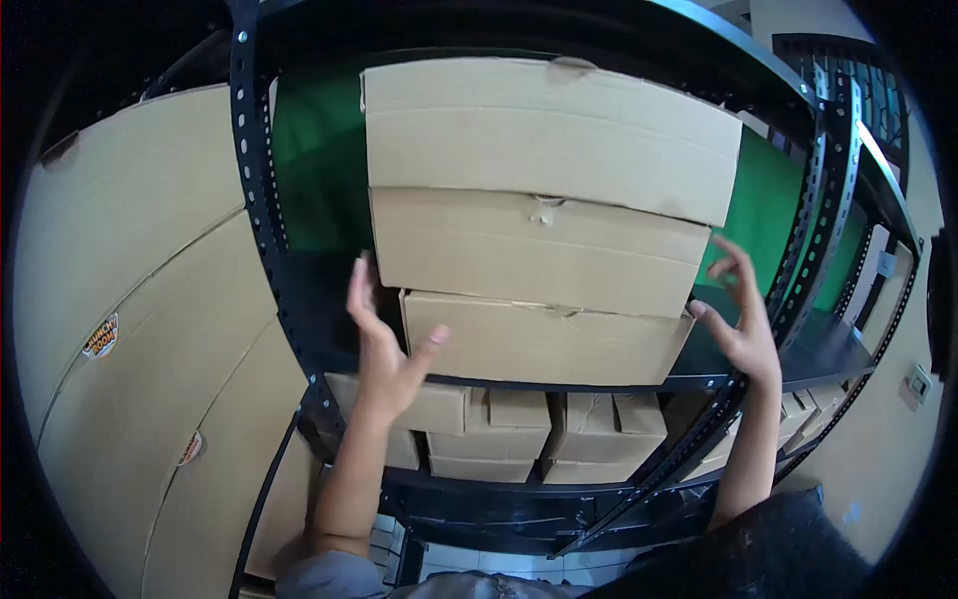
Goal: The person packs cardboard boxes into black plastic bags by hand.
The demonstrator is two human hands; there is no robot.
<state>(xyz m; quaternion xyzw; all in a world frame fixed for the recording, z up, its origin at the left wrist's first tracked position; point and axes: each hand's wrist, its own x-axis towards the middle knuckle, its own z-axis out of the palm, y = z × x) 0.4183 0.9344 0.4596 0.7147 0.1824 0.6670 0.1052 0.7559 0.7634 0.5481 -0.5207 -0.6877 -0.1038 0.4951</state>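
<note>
Three wide cardboard boxes are stacked on a black metal shelf: a top box, a middle box and a bottom box. The middle one has a small torn spot near its upper edge. At the stack's left side, my left hand is raised with thumb and fingers apart, near the lower left corner of the middle box. My right hand is at the right side, fingers spread and slightly curled, close to the right ends of the middle and bottom boxes. Neither hand appears to grip anything.
Smaller cartons sit on the shelf below. Large cardboard boxes with round stickers stand at the left. Perforated black uprights frame the stack on both sides, with a green panel behind. A wall thermostat is at the far right.
</note>
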